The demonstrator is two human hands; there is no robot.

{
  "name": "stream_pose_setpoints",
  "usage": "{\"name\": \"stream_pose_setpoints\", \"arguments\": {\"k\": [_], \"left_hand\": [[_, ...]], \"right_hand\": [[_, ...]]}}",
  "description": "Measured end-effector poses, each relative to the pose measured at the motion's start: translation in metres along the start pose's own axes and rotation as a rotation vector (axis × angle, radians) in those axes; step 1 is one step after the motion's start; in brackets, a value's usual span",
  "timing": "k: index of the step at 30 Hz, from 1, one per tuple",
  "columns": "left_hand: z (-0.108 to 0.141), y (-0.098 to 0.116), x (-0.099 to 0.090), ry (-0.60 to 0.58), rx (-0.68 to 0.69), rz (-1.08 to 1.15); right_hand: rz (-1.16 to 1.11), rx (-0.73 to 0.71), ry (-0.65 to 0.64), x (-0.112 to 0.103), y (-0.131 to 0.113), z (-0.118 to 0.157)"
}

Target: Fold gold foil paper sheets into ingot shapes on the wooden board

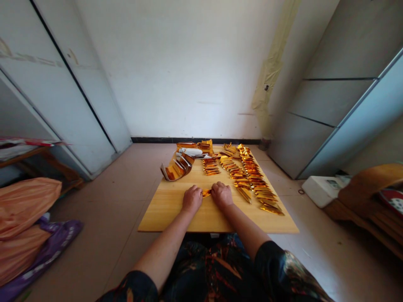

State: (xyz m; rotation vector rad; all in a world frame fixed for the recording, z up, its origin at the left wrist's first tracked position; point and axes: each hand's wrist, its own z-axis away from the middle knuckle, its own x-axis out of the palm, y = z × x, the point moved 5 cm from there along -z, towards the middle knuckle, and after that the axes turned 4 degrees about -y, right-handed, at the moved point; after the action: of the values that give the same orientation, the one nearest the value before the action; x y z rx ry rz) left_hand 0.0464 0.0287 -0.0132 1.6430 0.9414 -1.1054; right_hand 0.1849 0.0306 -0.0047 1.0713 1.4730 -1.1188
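A small piece of gold foil paper (pixel 207 193) spans the gap between my two hands, low over the wooden board. My left hand (pixel 192 198) is closed on its left end, and my right hand (pixel 221 194) is closed on its right end. Beyond my hands, a short stack of folded gold pieces (pixel 210 166) lies on the board. Longer overlapping rows of folded gold pieces (pixel 255 178) run down the right side. A curved bundle of gold and white sheets (pixel 178 167) rests at the left.
The wooden board (pixel 163 209) stands before my lap. More gold sheets and a white item (pixel 190 152) lie at its far edge. Orange and purple bags (pixel 28 209) are at the left. A white box (pixel 323 191) and wooden furniture stand at the right.
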Motion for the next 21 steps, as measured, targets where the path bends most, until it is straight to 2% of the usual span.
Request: {"name": "stream_pose_setpoints", "arguments": {"k": [4,10,16,21], "left_hand": [[-0.003,-0.001,0.001,-0.043,-0.057,0.035],[-0.007,-0.002,-0.001,-0.104,-0.069,0.109],[-0.003,-0.005,-0.012,-0.051,-0.21,0.035],[0.001,-0.003,-0.017,-0.06,-0.299,-0.012]], "right_hand": [[-0.037,-0.078,-0.034,-0.003,-0.006,-0.001],[-0.028,-0.024,-0.087,-0.002,-0.011,-0.011],[-0.064,0.112,-0.122,-0.007,-0.018,-0.012],[-0.161,0.301,-0.203,-0.006,-0.017,-0.019]]}}
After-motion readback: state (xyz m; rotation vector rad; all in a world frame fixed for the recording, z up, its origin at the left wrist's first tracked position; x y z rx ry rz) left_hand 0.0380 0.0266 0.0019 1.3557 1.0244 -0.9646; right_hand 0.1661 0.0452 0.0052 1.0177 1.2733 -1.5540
